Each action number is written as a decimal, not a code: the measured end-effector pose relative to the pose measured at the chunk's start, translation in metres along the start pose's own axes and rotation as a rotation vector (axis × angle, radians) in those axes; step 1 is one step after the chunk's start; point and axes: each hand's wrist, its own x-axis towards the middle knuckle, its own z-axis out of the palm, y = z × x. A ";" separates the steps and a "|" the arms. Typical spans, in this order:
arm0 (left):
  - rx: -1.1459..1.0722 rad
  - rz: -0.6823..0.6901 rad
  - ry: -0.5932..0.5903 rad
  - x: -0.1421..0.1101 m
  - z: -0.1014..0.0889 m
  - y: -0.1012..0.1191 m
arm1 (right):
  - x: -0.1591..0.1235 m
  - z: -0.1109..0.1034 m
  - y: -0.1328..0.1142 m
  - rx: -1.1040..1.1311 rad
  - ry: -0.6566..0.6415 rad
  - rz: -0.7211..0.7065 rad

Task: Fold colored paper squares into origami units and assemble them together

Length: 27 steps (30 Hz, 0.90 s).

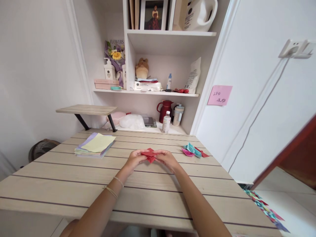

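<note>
Pinch-grip, both hands [134,159] [168,160], red paper [149,153]

The left forearm [102,199] crosses the near edge of the desk [153,204] and slants rightward toward the far edge; the right forearm [197,200] crosses the same edge and slants leftward; both wrists bend inward, so that the left hand [134,158] and the right hand [167,159] face each other, well in from the near edge and between the side edges; on each, thumb and fingers are pinched together, the two sets of fingertips close to one another.
</note>
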 end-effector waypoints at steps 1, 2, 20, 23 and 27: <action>0.002 0.009 -0.031 -0.001 0.001 0.002 | 0.000 -0.001 -0.002 -0.014 0.001 0.003; 0.010 0.022 -0.056 -0.002 0.002 0.005 | 0.000 -0.002 -0.003 -0.037 0.007 0.002; 0.015 0.071 0.069 0.001 0.004 -0.001 | 0.000 0.004 -0.003 -0.163 0.080 -0.201; 0.035 0.093 0.089 0.002 0.002 -0.003 | 0.001 0.003 -0.003 -0.197 0.055 -0.206; 0.064 0.110 0.081 0.001 0.001 -0.001 | 0.001 0.001 -0.002 -0.198 0.022 -0.192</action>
